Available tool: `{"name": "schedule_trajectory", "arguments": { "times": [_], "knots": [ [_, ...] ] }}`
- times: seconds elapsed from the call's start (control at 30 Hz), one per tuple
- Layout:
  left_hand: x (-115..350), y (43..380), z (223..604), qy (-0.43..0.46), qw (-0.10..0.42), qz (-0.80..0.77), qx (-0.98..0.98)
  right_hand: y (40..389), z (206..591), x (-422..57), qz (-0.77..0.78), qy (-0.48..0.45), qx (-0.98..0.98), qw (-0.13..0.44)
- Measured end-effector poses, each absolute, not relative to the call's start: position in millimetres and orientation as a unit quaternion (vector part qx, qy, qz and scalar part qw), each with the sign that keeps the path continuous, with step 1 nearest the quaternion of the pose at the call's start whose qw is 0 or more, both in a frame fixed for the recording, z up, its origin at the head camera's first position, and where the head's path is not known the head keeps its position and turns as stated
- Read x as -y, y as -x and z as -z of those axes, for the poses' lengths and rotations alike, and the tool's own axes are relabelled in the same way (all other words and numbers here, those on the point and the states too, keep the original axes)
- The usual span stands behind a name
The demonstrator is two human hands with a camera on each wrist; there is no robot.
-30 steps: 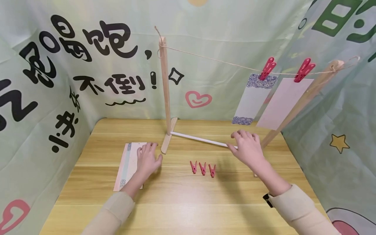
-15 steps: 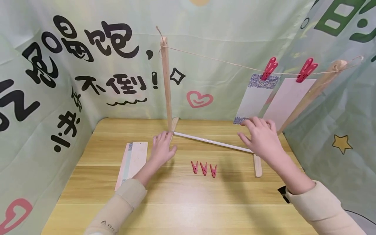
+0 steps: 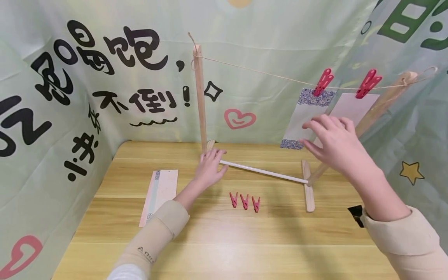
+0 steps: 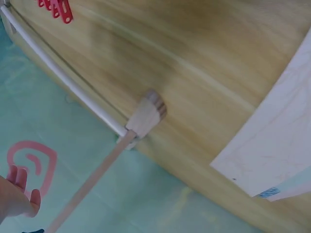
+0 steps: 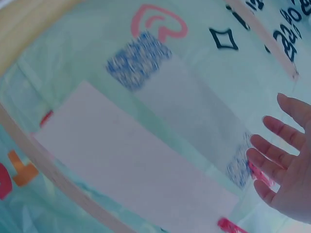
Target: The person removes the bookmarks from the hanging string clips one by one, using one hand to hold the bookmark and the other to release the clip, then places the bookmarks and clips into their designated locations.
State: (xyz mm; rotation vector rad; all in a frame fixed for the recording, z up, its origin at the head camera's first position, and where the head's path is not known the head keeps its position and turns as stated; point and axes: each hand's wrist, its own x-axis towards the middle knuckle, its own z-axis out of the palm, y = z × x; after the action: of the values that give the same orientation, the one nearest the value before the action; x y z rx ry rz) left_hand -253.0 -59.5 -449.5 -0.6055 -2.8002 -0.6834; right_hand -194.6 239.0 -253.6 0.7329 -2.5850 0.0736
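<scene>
My right hand (image 3: pixel 337 146) is raised before the hanging cards, fingers spread and slightly bent, holding nothing. A white card with blue patterned ends (image 3: pixel 297 120) hangs from a string (image 3: pixel 259 72) by a red clothespin (image 3: pixel 323 82). To its right a plain pale card (image 3: pixel 353 109) hangs from another clothespin (image 3: pixel 369 84), partly covered by the hand. My left hand (image 3: pixel 210 167) hovers near the foot of the left post, its fingers loose and holding nothing. Several loose clothespins (image 3: pixel 244 202) lie in a row on the table. Left of them lies another card (image 3: pixel 166 184) with a blue stripe.
The string runs between a left wooden post (image 3: pixel 200 101) and a right wooden post (image 3: pixel 385 99). A white rod (image 3: pixel 262 170) joins their feet low over the wooden table (image 3: pixel 231 252). A printed cloth (image 3: pixel 273 35) stands behind and at both sides.
My right hand has risen from the white rod towards the hanging cards. My left hand has moved right, from over the lying card to the left post's foot. The view has shifted slightly.
</scene>
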Motion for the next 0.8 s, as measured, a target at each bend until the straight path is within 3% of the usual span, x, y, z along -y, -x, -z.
{"name": "schedule_trajectory", "arguments": {
  "times": [0.8],
  "knots": [
    [-16.0,270.8,420.2,0.261,0.04,0.313,0.912,216.7,206.6,-255.7,-0.07,-0.306,0.877,0.363]
  ]
}}
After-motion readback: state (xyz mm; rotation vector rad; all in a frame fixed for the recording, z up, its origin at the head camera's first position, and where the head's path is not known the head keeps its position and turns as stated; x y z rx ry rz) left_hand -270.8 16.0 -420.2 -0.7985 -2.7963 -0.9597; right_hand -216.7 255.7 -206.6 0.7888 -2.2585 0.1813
